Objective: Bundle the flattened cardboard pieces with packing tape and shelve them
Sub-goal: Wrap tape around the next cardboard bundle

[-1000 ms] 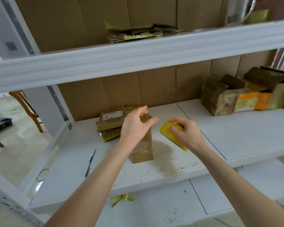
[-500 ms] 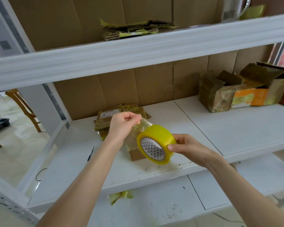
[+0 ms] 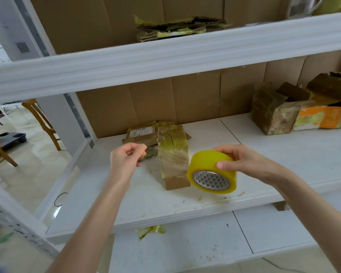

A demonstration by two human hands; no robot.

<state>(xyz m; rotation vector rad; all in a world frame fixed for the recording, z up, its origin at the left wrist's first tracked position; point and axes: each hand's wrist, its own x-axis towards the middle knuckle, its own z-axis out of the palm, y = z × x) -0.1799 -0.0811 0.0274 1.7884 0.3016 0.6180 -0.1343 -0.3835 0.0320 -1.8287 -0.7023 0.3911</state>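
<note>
Starting at the hands: item 1? (checker)

Item 1, left hand (image 3: 126,160): raised over the rack, thumb and forefinger tip to tip, other fingers curled. No tape shows in the pinch. A clear end could be there, but I cannot tell. Item 2, right hand (image 3: 246,164): thumb and fingers clasp the roll (image 3: 211,174) across its yellow width, with the core facing down and toward the camera. (clerk)

Change since the last count? (checker)

Half a second ago the hands were close, the left pinching a film drawn off the roll. Now they are well apart and the roll has tipped. No film shows between them. Judged: either a longer clear strip is out, ready to lay, or the end slipped and must be picked up again. (clerk)

Task goods, location? (checker)

Item 3, cardboard (image 3: 173,154): flat pieces on the middle shelf (image 3: 303,146), between the hands and just behind them. A long taped piece lies across a labelled one, not squared up. The roll hangs just beside its near corner. Item 4, bundle (image 3: 177,28): taped, already lying on the upper shelf (image 3: 165,56). Outlying: boxes (image 3: 274,115) at the far right of the middle shelf, scrap (image 3: 150,231) of tape on the shelf below, chair (image 3: 41,119) left of the rack. Judged: this bundle is barely begun, and the pieces want stacking flush before any wrap goes round. (clerk)
</note>
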